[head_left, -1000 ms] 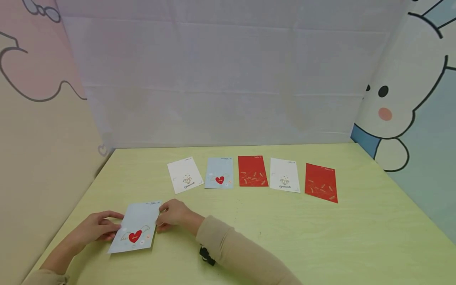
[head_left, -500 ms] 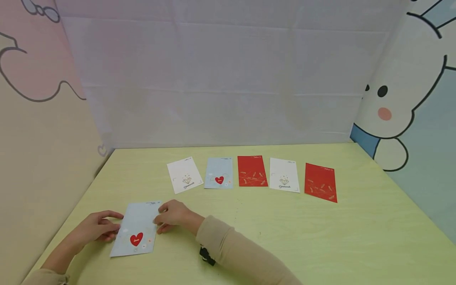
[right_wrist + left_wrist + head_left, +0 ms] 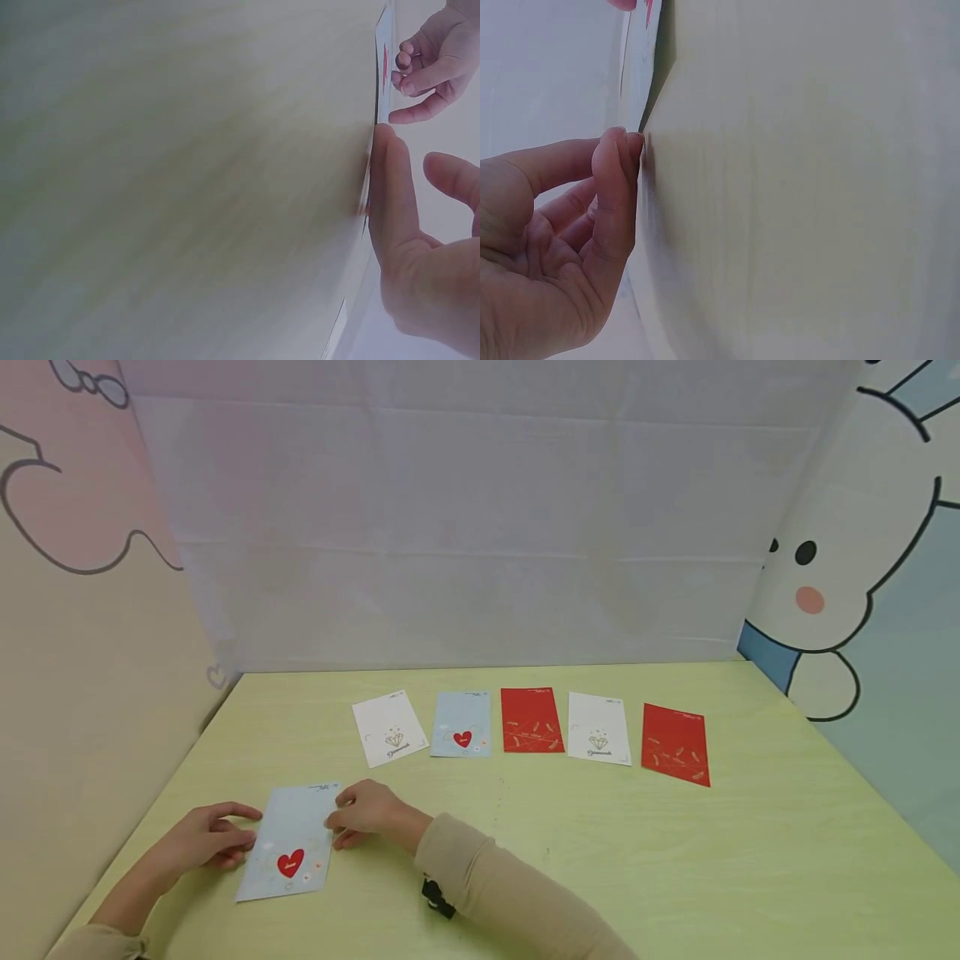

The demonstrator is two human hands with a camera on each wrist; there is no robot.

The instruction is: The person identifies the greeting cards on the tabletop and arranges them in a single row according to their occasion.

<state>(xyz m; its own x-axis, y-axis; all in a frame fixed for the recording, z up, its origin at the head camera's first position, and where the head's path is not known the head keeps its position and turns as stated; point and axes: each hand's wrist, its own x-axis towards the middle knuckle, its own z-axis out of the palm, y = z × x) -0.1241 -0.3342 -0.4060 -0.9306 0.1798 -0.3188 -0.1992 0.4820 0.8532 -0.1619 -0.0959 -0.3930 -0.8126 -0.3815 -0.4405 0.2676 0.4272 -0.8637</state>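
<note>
A pale blue card (image 3: 292,827) with a red heart lies in front of me at the left of the table, between my two hands. My left hand (image 3: 204,839) is at its left edge, index finger and thumb reaching to it with a gap between them. At the right edge, the fingertips of my right hand (image 3: 369,808) touch the card. The right wrist view shows these fingers (image 3: 394,187) fairly straight, the thumb held apart. In the left wrist view, a shadow shows under part of the card (image 3: 646,64), whose edge looks slightly raised.
Across the back of the table (image 3: 600,860) lies a row: a white diamond card (image 3: 386,718), a blue heart card (image 3: 459,714), a red card (image 3: 531,722), another white card (image 3: 598,722) and another red card (image 3: 677,739). A white cloth (image 3: 480,527) hangs behind.
The blue card's near edge has come down toward the table and the card has shifted slightly right. Both hands have stayed almost in place.
</note>
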